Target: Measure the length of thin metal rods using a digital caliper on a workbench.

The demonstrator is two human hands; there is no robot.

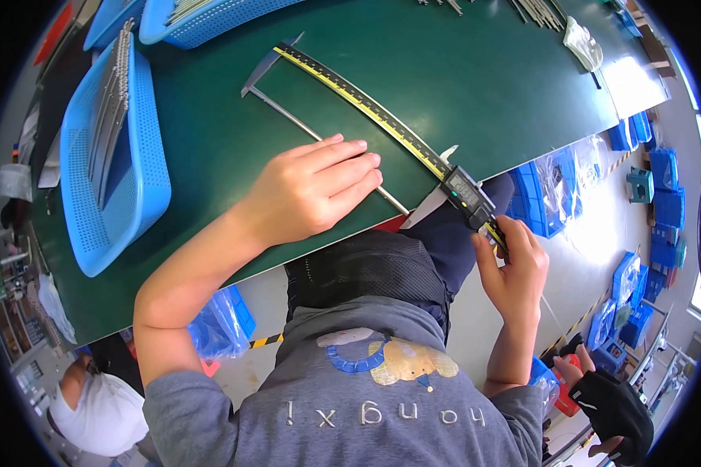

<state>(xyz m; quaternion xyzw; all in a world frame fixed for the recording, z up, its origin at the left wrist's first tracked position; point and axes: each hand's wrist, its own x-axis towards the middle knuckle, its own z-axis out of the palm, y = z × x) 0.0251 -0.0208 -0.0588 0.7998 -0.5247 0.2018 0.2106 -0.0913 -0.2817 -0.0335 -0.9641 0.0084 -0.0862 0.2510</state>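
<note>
A long digital caliper (pixel 366 105) with a yellow-and-black scale lies slantwise over the green table. My right hand (pixel 514 268) grips the beam's near end, just below the display slider (pixel 467 194). A thin metal rod (pixel 288 117) runs roughly parallel to the beam. The rod's far end meets the caliper's fixed jaw (pixel 261 71), while its near end (pixel 397 205) is close to the sliding jaw (pixel 424 208) at the table edge. Over the rod's middle, my left hand (pixel 319 187) holds it with fingers together; the thumb is hidden.
At the left, a blue perforated basket (pixel 152 156) contains several metal rods, with more baskets (pixel 210 19) behind it. Loose rods (pixel 537 12) and a clear plastic bag (pixel 582 43) lie at the far right. Blue bins (pixel 530 198) stand below the table. Another person's gloved arm (pixel 615 409) shows lower right.
</note>
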